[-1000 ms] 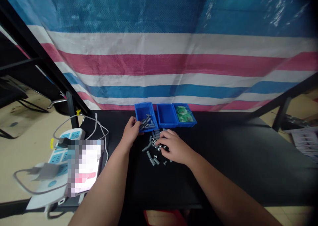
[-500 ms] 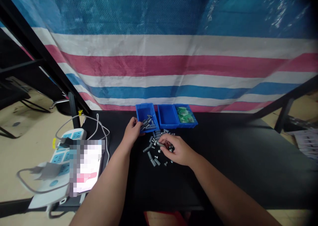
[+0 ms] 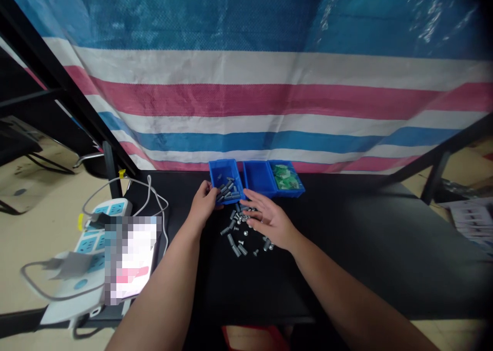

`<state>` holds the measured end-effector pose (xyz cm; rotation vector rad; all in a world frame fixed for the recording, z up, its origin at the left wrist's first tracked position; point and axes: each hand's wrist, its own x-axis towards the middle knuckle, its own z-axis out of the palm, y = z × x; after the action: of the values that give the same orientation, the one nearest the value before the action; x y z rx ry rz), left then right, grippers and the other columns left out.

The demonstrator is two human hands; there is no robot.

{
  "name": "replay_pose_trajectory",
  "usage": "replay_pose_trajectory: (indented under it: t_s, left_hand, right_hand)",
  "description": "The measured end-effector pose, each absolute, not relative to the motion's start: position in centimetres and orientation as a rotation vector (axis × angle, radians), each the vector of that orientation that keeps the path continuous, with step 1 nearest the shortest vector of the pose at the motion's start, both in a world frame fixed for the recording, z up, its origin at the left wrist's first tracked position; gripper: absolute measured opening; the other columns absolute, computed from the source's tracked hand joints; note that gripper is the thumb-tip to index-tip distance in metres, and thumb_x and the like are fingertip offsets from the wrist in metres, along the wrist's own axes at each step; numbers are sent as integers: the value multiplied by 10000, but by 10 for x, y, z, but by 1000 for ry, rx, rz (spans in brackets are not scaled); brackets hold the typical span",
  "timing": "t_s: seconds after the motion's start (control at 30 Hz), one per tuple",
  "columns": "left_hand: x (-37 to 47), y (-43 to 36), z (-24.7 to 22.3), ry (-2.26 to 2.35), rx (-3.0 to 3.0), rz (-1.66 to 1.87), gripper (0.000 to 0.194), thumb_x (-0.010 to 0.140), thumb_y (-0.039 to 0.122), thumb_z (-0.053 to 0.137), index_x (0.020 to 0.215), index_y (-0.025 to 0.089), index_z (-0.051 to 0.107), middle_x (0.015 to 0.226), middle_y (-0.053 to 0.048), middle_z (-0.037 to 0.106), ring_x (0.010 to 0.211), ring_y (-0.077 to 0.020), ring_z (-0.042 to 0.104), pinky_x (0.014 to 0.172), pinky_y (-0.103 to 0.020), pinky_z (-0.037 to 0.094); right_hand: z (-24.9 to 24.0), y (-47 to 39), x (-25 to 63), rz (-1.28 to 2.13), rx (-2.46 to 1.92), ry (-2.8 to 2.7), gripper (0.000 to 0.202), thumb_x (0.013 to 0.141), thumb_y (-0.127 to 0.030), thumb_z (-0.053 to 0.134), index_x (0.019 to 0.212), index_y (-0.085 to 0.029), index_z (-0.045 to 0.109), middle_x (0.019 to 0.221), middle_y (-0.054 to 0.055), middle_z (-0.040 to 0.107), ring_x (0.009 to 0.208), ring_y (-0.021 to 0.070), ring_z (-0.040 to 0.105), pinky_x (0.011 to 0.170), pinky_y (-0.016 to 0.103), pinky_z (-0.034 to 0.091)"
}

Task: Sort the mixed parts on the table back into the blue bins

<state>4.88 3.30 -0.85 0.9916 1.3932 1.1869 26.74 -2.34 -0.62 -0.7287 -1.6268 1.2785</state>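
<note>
My left hand is closed on the near left edge of a blue bin, thumb over its wall. Several grey cylindrical pieces lie inside that bin. Just right of the bin's front corner, my right hand hovers with fingers stretched out and nothing seen in them. Below and partly behind it spreads a loose pile of grey cylindrical pieces and silver screws on the black table. Some of the pile is hidden by the right hand.
A middle blue bin adjoins a right one holding green pieces in clear plastic. At left lie a power strip with plugs and cables, and a lit phone. A striped tarp hangs behind the table.
My right hand has let go of a grey cylindrical piece and moved up toward the left bin, fingers opening. Another grey piece now shows farther back in that bin. My left hand keeps its hold.
</note>
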Motion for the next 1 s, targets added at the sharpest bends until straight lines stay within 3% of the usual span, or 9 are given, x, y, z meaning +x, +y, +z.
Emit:
replay_pose_trajectory:
  t_s: [0.1,0.23,0.47,0.6,0.7,0.83,1.0]
  left_hand:
    - [49,33,-9,1389,989,1188,271,711,369,669,799,222,459,796,9,491,750,-157,546,547,-311,624]
    - [49,33,-11,1379,990,1192,258,705,364,666,807,224,475,795,12,497,739,-153,543,545,-306,621]
    - [48,32,-9,1382,990,1190,253,706,368,664,807,230,478,813,13,502,767,-167,552,563,-323,626]
    - [49,32,-8,1389,986,1188,252,704,368,667,806,230,482,814,12,509,765,-167,561,567,-306,615]
    - [49,32,-7,1396,990,1189,248,711,371,664,803,232,480,799,15,503,762,-167,555,569,-306,612]
    - [49,32,-7,1397,993,1189,243,717,376,658,799,237,476,793,20,514,758,-165,549,576,-308,610]
    - [49,32,-7,1395,997,1188,243,717,371,661,811,233,485,800,17,513,763,-168,553,582,-308,606]
  right_hand:
    - [-5,-25,271,1166,-755,-1753,520,928,-240,702,1423,-288,548,1342,113,599,1145,230,650,979,434,591]
    - [-2,-25,273,923,-791,-1948,337,908,-185,688,1237,-252,670,1140,81,610,890,176,628,837,384,575]
    - [6,-24,276,747,-884,-2047,179,923,-163,633,1070,-230,710,948,43,635,784,159,578,703,318,491]
    - [8,-18,285,552,-1003,-2000,117,916,-143,602,931,-211,697,750,-2,545,708,158,535,684,316,456]
    - [10,-18,290,472,-1057,-2129,106,877,-129,630,908,-210,691,774,7,551,770,184,535,771,358,464]
    - [11,-26,284,484,-1021,-2369,182,847,-163,704,1013,-231,730,993,58,609,969,238,542,911,422,463]
    - [3,-32,263,384,-1003,-2464,305,937,-166,638,1212,-264,725,1085,80,608,1027,256,525,949,444,457]
